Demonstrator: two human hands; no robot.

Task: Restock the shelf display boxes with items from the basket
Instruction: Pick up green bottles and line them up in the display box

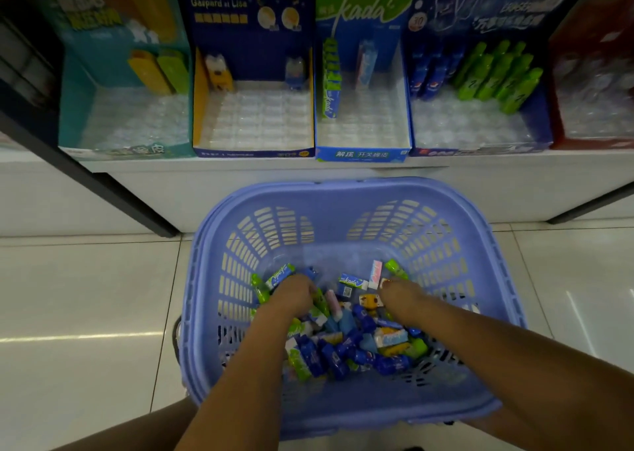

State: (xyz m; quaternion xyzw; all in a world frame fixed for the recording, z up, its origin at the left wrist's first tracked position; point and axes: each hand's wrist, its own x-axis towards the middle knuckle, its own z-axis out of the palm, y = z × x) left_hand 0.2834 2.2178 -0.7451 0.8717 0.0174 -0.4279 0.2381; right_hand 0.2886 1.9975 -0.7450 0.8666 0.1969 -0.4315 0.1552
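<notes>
Left grip point(292, 295), right grip point(402, 295), among basket point(343, 191) items point(356, 346)

One head-worn wide view here, tilted forward and down, close above the left hand point(291, 298) and right hand point(403, 296); display boxes point(363, 155) sit beyond them.

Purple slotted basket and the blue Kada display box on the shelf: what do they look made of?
Purple slotted basket: moulded plastic, smooth, slightly glossy; uniform colour, regular slots. Blue Kada display box: probably printed cardboard, thin flat walls and folded edges; the clear dimpled tray inside looks like thin formed plastic.
</notes>
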